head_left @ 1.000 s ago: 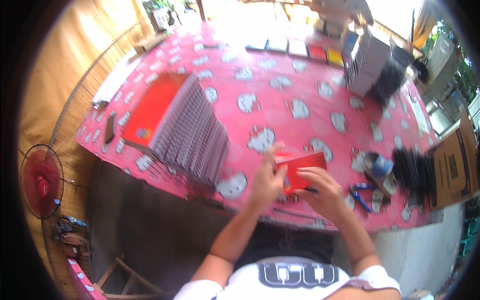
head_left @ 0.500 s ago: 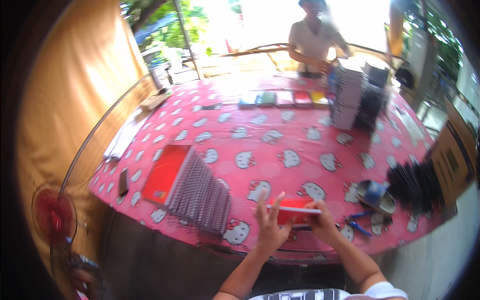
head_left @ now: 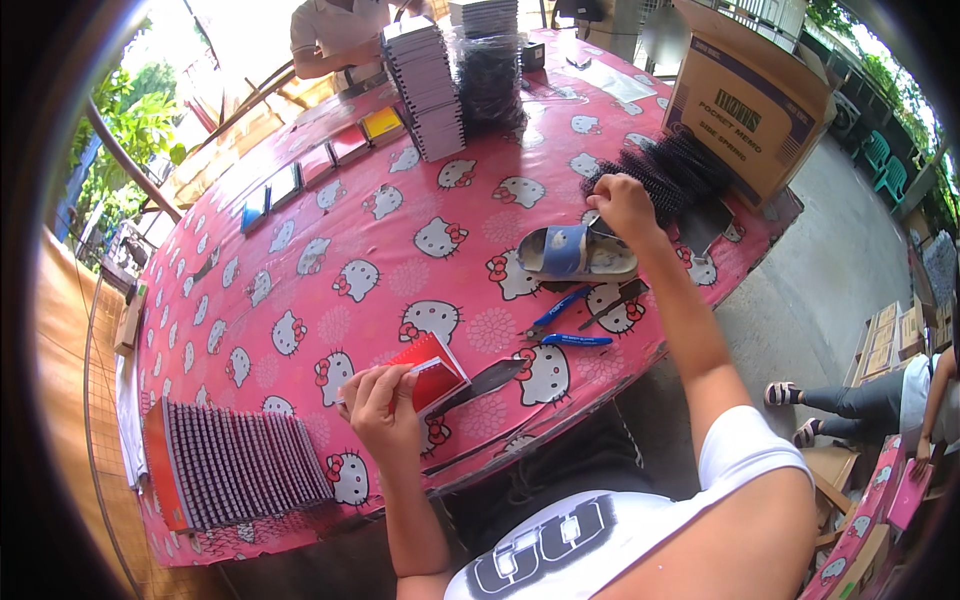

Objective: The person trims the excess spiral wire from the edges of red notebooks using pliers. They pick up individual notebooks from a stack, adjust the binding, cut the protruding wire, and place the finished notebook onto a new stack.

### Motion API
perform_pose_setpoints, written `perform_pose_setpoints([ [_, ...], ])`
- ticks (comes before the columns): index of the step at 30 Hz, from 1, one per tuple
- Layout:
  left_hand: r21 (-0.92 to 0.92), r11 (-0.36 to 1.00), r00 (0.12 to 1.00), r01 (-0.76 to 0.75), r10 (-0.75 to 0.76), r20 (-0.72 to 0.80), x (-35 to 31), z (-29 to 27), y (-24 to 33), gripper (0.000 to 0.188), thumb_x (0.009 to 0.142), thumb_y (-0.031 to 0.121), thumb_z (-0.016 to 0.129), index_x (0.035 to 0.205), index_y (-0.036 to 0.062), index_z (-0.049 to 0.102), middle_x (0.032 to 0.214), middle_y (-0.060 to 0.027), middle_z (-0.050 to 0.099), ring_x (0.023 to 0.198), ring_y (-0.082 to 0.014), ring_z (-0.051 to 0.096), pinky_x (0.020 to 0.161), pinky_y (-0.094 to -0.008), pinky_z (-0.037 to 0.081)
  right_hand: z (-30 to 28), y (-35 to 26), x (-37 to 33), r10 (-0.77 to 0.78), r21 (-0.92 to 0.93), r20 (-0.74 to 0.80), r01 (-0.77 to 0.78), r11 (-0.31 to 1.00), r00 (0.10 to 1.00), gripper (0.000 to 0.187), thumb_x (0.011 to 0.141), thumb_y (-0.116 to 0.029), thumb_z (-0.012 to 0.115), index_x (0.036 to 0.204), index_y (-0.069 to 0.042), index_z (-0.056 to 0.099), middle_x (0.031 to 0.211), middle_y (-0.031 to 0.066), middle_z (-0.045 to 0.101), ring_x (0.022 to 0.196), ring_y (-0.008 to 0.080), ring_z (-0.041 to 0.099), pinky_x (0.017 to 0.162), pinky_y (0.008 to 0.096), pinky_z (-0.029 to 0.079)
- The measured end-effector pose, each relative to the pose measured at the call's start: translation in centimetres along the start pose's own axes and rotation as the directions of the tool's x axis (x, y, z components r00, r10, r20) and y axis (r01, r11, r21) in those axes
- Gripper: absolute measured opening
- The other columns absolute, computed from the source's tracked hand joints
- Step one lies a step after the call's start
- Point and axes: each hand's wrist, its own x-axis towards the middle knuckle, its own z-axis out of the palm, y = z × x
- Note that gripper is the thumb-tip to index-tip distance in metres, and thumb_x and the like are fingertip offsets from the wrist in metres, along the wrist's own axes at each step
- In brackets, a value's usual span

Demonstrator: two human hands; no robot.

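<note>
In my left hand (head_left: 385, 412) is a small red notebook (head_left: 432, 370), tilted just over the table, with my fingers closed round its near left edge. My right hand (head_left: 624, 212) reaches out to the near edge of a pile of black plastic spiral coils (head_left: 680, 172). Its fingers are curled together, and what is between them is hard to make out. Just under that hand lies a worn slipper with a blue strap (head_left: 566, 252). Blue-handled pliers (head_left: 572, 338) rest nearer to me, and a dark flat blade-like piece (head_left: 490, 380) lies beside the notebook.
Stacked red spiral-bound notebooks (head_left: 250, 465) stand at the near left of the pink table (head_left: 330, 270). Tall notebook stacks (head_left: 425, 90) rise at the back, by a person (head_left: 335, 40). A cardboard box (head_left: 745, 110) stands behind the coils. Another person (head_left: 900, 400) is at the right.
My view has swung to the right. My right hand has let go of the red notebook and moved to the coils; my left hand now holds the notebook alone.
</note>
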Motion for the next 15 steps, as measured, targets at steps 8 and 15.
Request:
perform_pose_setpoints([
  [8, 0.030, 0.999, 0.999, -0.013, 0.014, -0.053, -0.4, -0.5, -0.5, 0.009, 0.078, 0.012, 0.074, 0.085, 0.0074, 0.072, 0.085, -0.0029, 0.067, 0.092, -0.0219, 0.058, 0.090, -0.0351, 0.038, 2.8, 2.7, 3.5, -0.062, -0.325, 0.239, 0.140, 0.935, 0.969, 0.021, 0.080, -0.018, 0.067, 0.093, -0.001, 0.068, 0.092, 0.0210, 0.068, 0.091, 0.0389, 0.067, 0.081, 0.0464, 0.053],
  [15, 0.066, 0.998, 0.999, -0.007, 0.009, -0.033, -0.2, -0.3, -0.3, 0.019, 0.077, 0.019, 0.078, 0.093, 0.0094, 0.073, 0.086, -0.0017, 0.068, 0.090, -0.0184, 0.054, 0.083, -0.0320, 0.039, 1.9, 2.4, 3.4, -0.153, -0.242, 0.021, 0.154, 0.958, 0.988, 0.020, 0.076, -0.009, 0.067, 0.095, -0.002, 0.065, 0.101, 0.0196, 0.059, 0.094, 0.0385, 0.063, 0.080, 0.0461, 0.052],
])
